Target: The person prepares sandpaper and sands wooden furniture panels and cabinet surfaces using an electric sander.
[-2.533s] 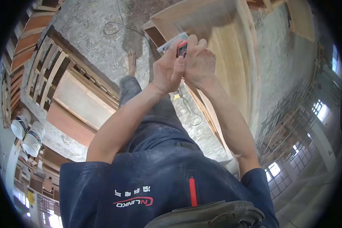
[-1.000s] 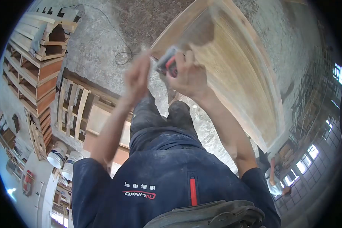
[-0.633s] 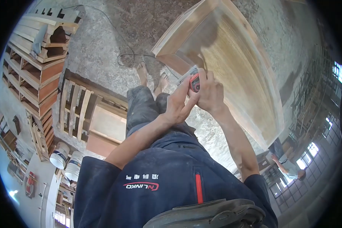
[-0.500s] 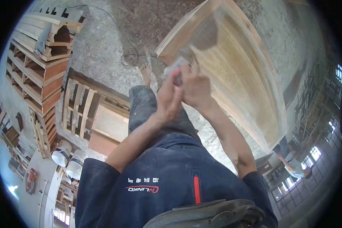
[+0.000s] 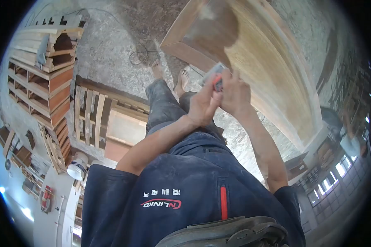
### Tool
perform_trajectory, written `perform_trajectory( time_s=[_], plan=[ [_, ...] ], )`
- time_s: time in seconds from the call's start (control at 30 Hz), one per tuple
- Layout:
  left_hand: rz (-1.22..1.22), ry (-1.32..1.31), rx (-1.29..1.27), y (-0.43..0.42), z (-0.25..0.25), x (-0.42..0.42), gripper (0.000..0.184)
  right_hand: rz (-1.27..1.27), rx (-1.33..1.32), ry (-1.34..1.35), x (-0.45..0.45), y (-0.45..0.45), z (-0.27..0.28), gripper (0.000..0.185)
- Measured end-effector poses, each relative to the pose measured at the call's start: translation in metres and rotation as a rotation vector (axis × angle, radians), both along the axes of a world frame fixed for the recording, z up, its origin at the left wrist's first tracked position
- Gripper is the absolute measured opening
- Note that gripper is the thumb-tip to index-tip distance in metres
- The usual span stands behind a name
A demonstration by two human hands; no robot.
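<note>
In front of my waist, both hands meet on a small tool with a flat grey rectangular pad and a red-and-dark body, which looks like a sander [image 5: 218, 82]. My left hand [image 5: 205, 101] is closed around its body from the left. My right hand [image 5: 237, 94] presses against its right side with bent fingers, slightly blurred and partly hiding it. The pad faces up and away from me. Just beyond the hands lies a large curved wooden panel [image 5: 272, 78] with a pale raised border. The tool overlaps its near edge in view, but I cannot tell whether they touch.
Wooden cabinet frames [image 5: 39, 88] are stacked at left, beside a slatted wooden frame [image 5: 90, 115]. A white bucket [image 5: 77, 166] stands lower left. A cord [image 5: 139, 57] coils on the dusty floor near my feet. Another person [image 5: 349, 142] is at far right.
My hands and the tool have shifted right in view, and the tool's pad shows more clearly. The view has turned slightly; my second foot now shows.
</note>
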State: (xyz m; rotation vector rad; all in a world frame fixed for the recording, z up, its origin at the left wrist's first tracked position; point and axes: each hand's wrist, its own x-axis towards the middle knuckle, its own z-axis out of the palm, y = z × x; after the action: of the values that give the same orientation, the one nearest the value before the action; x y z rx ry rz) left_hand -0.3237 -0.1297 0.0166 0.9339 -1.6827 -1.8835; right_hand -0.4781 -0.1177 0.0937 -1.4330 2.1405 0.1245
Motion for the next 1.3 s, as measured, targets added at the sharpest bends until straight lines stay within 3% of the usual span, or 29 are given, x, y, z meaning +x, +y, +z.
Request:
perform_trajectory(
  time_s=[0.03,0.1,0.17,0.23,0.27,0.3,0.33,0.37,0.43,0.5,0.53,0.63,0.67,0.77,0.83,0.9,0.93,1.07,1.1,1.2,1.3],
  plan=[
    [-0.15,-0.006,0.144,0.007,-0.001,-0.006,0.068,-0.046,-0.002,-0.002,-0.009,0.02,0.0,0.05],
    [-0.236,0.05,0.126,0.006,0.008,-0.026,0.063,-0.104,-0.026,0.013,-0.029,0.046,0.0,0.052],
    [-0.321,0.098,0.116,-0.007,0.011,-0.034,0.059,-0.263,0.173,0.117,-0.039,0.062,0.002,0.061],
    [-0.548,0.032,0.225,-0.034,-0.005,-0.044,0.048,-0.357,0.13,0.144,-0.033,0.066,0.004,0.065],
    [-0.295,0.186,-0.089,-0.043,-0.023,-0.036,0.036,-0.436,0.096,0.157,-0.032,0.063,0.002,0.07],
    [-0.088,0.234,-0.205,-0.066,-0.036,-0.03,0.031,-0.457,0.104,0.159,-0.025,0.055,0.003,0.07],
    [0.003,0.018,-0.12,-0.098,-0.032,-0.01,0.025,-0.521,-0.011,0.114,-0.01,0.039,0.002,0.075],
    [0.09,-0.068,-0.197,-0.129,-0.043,0.005,0.028,-0.586,-0.128,0.073,0.003,0.02,0.001,0.079],
    [0.233,-0.247,-0.367,-0.187,-0.058,0.033,0.035,-0.648,-0.122,0.058,0.028,-0.02,-0.004,0.083],
    [0.124,-0.335,-0.232,-0.218,-0.093,0.057,0.039,-0.692,-0.138,0.049,0.047,-0.053,-0.012,0.087],
    [0.035,-0.424,-0.102,-0.229,-0.096,0.058,0.043,-0.679,-0.137,0.083,0.055,-0.065,-0.018,0.087],
    [-0.206,-0.556,-0.027,-0.24,-0.079,0.054,0.046,-0.728,-0.139,0.155,0.053,-0.104,-0.024,0.08],
    [-0.222,-0.459,-0.158,-0.242,-0.084,0.051,0.043,-0.715,-0.149,0.142,0.045,-0.114,-0.029,0.081],
    [-0.306,-0.381,-0.16,-0.249,-0.095,0.054,0.04,-0.712,-0.151,0.197,0.018,-0.141,-0.029,0.08],
    [-0.266,-0.41,-0.087,-0.251,-0.078,0.048,0.038,-0.502,-0.206,0.143,-0.004,-0.15,-0.022,0.078],
    [-0.114,-0.22,-0.458,-0.247,-0.057,0.047,0.035,-0.375,-0.217,0.142,-0.011,-0.137,-0.016,0.075],
    [-0.105,-0.228,-0.441,-0.241,-0.04,0.046,0.035,-0.281,-0.201,0.113,-0.012,-0.129,-0.012,0.079],
    [-0.289,0.127,-0.286,-0.181,-0.006,0.028,0.056,-0.103,-0.13,0.084,-0.032,-0.083,-0.006,0.082],
    [-0.358,0.099,-0.279,-0.163,-0.005,0.02,0.071,-0.067,-0.132,0.081,-0.035,-0.075,-0.005,0.082],
    [-0.286,0.122,-0.348,-0.133,0.0,-0.009,0.082,-0.055,-0.155,0.093,-0.044,-0.07,-0.008,0.077],
    [-0.038,0.168,-0.314,-0.122,-0.008,-0.034,0.087,0.041,-0.232,0.11,-0.036,-0.101,-0.008,0.066]
  ],
)
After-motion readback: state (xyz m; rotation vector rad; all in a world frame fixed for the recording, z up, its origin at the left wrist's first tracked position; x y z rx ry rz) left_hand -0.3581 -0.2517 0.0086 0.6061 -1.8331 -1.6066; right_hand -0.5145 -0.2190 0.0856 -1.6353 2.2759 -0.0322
